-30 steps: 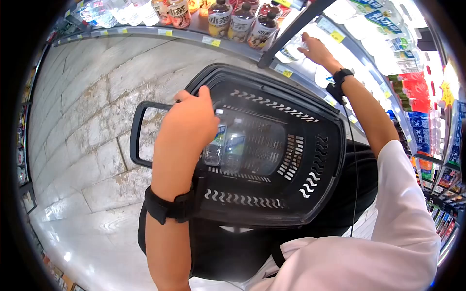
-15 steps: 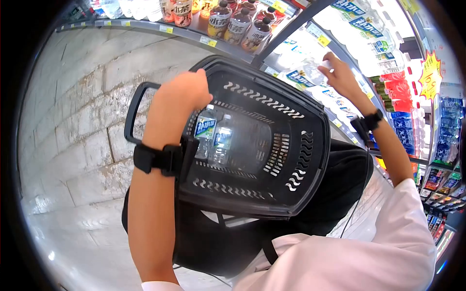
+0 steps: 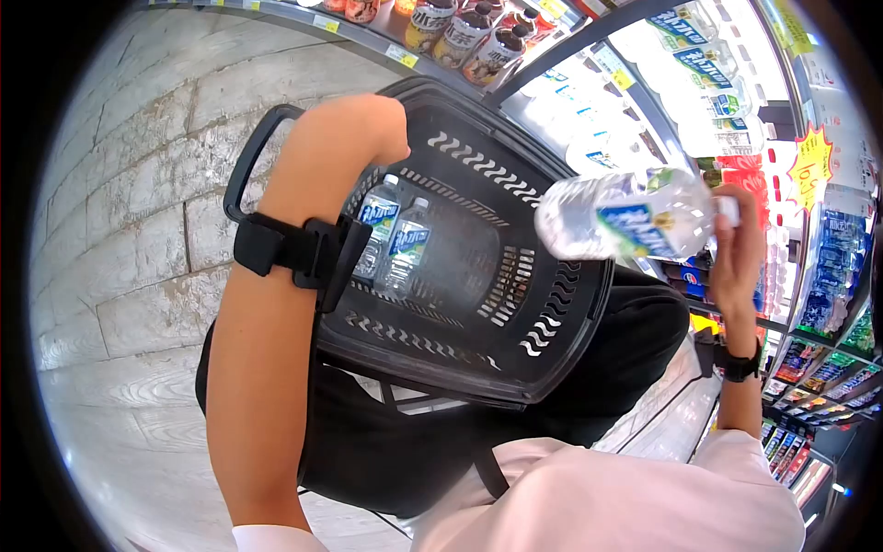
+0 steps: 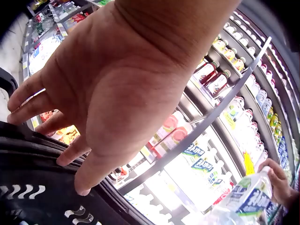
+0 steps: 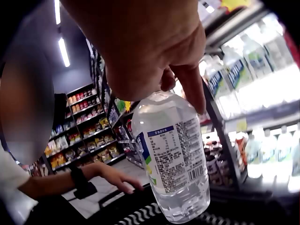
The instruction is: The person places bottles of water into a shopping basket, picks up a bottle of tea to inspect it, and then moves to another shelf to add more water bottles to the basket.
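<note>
My right hand [image 3: 739, 248] holds a large clear bottle of water [image 3: 635, 216] by its white-capped neck. The bottle lies nearly sideways in the head view, over the right edge of the black shopping basket [image 3: 561, 345]. Its blue and green label faces up there, while its printed back label shows in the right wrist view. My left hand [image 3: 354, 129] is at the basket's far left rim. In the left wrist view its fingers [image 4: 30, 110] stretch loosely over that rim. Inside the basket, two similar bottles [image 3: 406, 244] lie side by side near the left wall.
The basket rests against dark-trousered legs [image 3: 635, 322], its handle [image 3: 248, 161] sticking out to the left. Bottles of tea [image 3: 460, 37] line the low shelf ahead. More water bottles [image 3: 708, 64] fill the lit shelves at the right. Pale floor tiles [image 3: 138, 221] stretch out at the left.
My right hand has lifted the bottle off the lit shelf and drawn it back toward the basket's right edge. My left hand stays at the rim.
</note>
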{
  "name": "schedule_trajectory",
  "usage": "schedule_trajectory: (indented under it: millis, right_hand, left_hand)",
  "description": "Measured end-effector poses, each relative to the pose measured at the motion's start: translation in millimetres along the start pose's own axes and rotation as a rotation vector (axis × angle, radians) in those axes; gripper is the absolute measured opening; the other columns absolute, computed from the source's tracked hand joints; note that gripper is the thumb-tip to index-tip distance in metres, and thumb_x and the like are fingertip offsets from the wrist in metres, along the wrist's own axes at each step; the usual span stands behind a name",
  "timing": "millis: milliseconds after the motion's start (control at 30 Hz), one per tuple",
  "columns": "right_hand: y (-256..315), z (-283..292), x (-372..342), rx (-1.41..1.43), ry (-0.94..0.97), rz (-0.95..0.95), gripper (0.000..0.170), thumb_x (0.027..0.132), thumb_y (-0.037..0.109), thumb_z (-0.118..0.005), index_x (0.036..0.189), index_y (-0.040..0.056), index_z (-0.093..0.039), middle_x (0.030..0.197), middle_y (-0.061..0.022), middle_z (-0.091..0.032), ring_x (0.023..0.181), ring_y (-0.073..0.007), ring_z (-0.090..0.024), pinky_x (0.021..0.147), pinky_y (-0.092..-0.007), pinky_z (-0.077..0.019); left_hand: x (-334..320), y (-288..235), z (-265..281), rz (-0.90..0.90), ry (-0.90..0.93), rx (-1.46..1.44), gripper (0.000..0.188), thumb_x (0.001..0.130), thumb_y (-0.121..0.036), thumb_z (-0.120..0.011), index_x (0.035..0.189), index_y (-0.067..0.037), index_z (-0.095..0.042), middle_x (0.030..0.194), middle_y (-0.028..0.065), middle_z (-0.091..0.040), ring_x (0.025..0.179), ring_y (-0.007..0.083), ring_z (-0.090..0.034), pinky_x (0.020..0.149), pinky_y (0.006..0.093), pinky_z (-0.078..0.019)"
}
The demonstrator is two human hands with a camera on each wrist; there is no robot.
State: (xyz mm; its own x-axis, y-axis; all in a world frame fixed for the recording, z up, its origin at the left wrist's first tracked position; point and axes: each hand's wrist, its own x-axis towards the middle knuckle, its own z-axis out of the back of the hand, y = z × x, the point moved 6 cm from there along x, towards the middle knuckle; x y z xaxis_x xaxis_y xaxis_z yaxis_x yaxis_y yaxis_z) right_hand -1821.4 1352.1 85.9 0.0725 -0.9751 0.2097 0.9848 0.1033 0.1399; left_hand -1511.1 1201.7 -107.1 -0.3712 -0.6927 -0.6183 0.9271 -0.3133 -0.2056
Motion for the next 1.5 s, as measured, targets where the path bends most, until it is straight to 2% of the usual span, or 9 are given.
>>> schedule_trajectory:
  millis: [400,500,767,900,967,1100,1233,1333,1500]
  right_hand:
    - [19.7,-340.1,-76.0,0.341,0.8,0.213,0.024,0.092,0.012,-0.057,0.108,-0.001,-0.044,0.096,-0.0272,-0.059,0.092,-0.0447,-0.059,0.075,-0.0471,-0.0471]
    - [-2.9,-381.9,-49.0,0.5,0.915,-0.146,0.024,0.094,0.017,-0.054,0.107,-0.0011,-0.045,0.086,-0.0262,-0.062,0.071,-0.0404,-0.064,0.065,-0.0461,-0.0495]
    - [-11.6,-471.8,-43.3,0.353,0.524,0.145,0.025,0.096,0.017,-0.054,0.118,0.0074,-0.048,0.102,-0.0186,-0.064,0.091,-0.0314,-0.066,0.077,-0.0406,-0.0541]
    - [-5.8,-497.5,-92.5,0.57,0.852,-0.473,0.045,0.088,0.021,-0.061,0.128,0.0043,-0.048,0.122,-0.0195,-0.058,0.111,-0.0335,-0.058,0.092,-0.04,-0.048]
    - [-13.6,-554.9,-127.5,0.372,0.57,0.112,0.066,0.086,0.032,-0.063,0.137,-0.003,-0.038,0.117,-0.031,-0.059,0.106,-0.0412,-0.061,0.087,-0.047,-0.0504]
    - [51.8,-415.2,-81.8,0.255,1.207,0.097,0.049,0.085,0.033,-0.064,0.119,-0.0009,-0.057,0.118,-0.0219,-0.061,0.109,-0.0355,-0.059,0.093,-0.0436,-0.047]
    - [71.6,-231.6,-0.7,0.569,1.267,0.126,0.034,0.09,0.026,-0.064,0.105,-0.0037,-0.064,0.095,-0.0169,-0.068,0.091,-0.0301,-0.066,0.083,-0.0377,-0.0521]
    - [-16.9,-157.4,29.3,0.944,0.876,-0.49,0.025,0.097,0.024,-0.055,0.089,0.0032,-0.066,0.073,-0.0039,-0.065,0.07,-0.0103,-0.065,0.061,-0.024,-0.0516]
    - [-188.0,-167.2,48.7,0.042,0.558,-0.43,0.029,0.093,0.03,-0.056,0.09,0.0018,-0.064,0.078,-0.0086,-0.066,0.075,-0.017,-0.066,0.066,-0.0275,-0.0506]
  left_hand:
    - [-1.7,-4.7,-6.5,0.026,-0.162,0.042,0.051,0.088,-0.037,-0.063,0.124,-0.002,-0.052,0.114,0.0207,-0.064,0.107,0.0373,-0.062,0.087,0.0491,-0.0508]
    - [1.8,-0.9,-14.6,-0.006,-0.137,0.034,0.052,0.088,-0.036,-0.064,0.125,-0.003,-0.051,0.117,0.0202,-0.062,0.106,0.0376,-0.062,0.086,0.0509,-0.0512]
    - [2.2,-3.8,-13.6,0.078,-0.196,0.11,0.056,0.088,-0.038,-0.063,0.126,-0.002,-0.044,0.117,0.0288,-0.058,0.103,0.044,-0.062,0.084,0.0532,-0.0512]
    - [-0.1,-0.4,-10.9,0.095,-0.106,0.104,0.057,0.087,-0.038,-0.063,0.125,0.0,-0.044,0.117,0.03,-0.058,0.103,0.0457,-0.061,0.084,0.0537,-0.0508]
    - [-14.6,-5.0,-8.5,-0.158,-0.257,0.024,0.058,0.086,-0.038,-0.064,0.124,0.001,-0.042,0.115,0.0322,-0.057,0.103,0.0485,-0.06,0.086,0.0538,-0.05]
    - [-5.2,-9.9,-2.7,0.09,-0.053,0.023,0.056,0.088,-0.037,-0.061,0.127,-0.003,-0.038,0.125,0.0328,-0.05,0.109,0.0485,-0.057,0.088,0.055,-0.0482]
    - [-7.3,-10.6,1.6,0.116,-0.051,0.011,0.054,0.089,-0.037,-0.06,0.126,-0.004,-0.039,0.127,0.0298,-0.05,0.11,0.0476,-0.057,0.088,0.0552,-0.0481]
    - [-7.2,-10.5,1.0,0.135,-0.02,0.025,0.052,0.09,-0.035,-0.06,0.126,-0.005,-0.039,0.128,0.0279,-0.05,0.11,0.0468,-0.057,0.089,0.0541,-0.0482]
    - [-7.5,-12.3,1.9,0.155,-0.039,0.027,0.053,0.089,-0.033,-0.062,0.129,-0.006,-0.039,0.128,0.0274,-0.049,0.11,0.0461,-0.057,0.09,0.0522,-0.0485]
